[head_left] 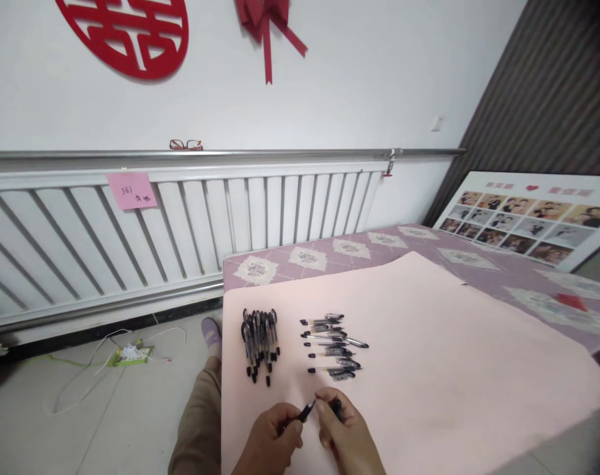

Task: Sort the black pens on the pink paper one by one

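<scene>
The dark pen (306, 411) you are working on is at the lower centre of the frame, slanting up to the right between your two hands. Your left hand (275, 437) grips its barrel, fingers curled round it. Your right hand (348, 430) pinches at the pen's tip with thumb and forefinger, and a dark piece (337, 409) sits among its bent fingers; whether that is a cap, you cannot tell from here. The step in hand looks like handling the tip end of this one pen. The next move seems to call for a steady left grip, with the right fingertips kept in line with the barrel.

Just above your hands, near centre, a loose row of pens (327, 356) lies sideways, some apparently uncapped with caps beside them. To its left lies a tighter bundle of pens (260, 340), pointing up and down the frame. All rest on a pink sheet (428, 363), over a purple patterned cloth (324, 256). A white radiator (250, 211) fills the middle left.
</scene>
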{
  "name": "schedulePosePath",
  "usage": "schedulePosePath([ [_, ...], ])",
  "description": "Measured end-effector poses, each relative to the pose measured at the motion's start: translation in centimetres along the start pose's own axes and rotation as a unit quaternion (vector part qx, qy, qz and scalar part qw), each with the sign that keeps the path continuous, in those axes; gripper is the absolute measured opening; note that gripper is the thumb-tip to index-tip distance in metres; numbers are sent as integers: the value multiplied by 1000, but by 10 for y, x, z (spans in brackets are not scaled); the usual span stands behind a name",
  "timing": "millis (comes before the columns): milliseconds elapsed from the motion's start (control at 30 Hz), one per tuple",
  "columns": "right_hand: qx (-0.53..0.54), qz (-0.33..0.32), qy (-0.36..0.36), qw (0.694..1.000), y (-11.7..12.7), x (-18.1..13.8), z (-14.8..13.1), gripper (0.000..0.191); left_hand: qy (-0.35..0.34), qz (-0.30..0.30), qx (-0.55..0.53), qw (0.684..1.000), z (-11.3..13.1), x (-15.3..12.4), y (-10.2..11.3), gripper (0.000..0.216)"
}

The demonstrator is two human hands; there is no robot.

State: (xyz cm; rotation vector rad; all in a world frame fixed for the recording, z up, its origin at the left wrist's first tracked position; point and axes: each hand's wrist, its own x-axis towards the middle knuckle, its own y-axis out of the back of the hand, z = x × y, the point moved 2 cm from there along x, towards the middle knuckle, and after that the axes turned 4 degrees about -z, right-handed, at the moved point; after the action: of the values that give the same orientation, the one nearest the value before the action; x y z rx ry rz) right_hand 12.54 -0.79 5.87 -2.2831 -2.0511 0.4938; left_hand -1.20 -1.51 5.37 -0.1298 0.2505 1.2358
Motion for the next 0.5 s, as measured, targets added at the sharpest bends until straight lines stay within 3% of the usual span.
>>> schedulePosePath([
  [200,-77,6,23,997,-4,-2,-1,35,-37,21,37,998,0,-2,1,10],
  [333,-24,29,17,999,5,-1,-1,35,-50,51,43,997,-2,0,9,16],
  [400,22,37,6,999,9,0,-1,36,-30,69,-13,997,-3,1,15,16],
  [500,62,41,-10,997,10,-1,-1,36,4,94,-228,969,-2,2,21,28],
])
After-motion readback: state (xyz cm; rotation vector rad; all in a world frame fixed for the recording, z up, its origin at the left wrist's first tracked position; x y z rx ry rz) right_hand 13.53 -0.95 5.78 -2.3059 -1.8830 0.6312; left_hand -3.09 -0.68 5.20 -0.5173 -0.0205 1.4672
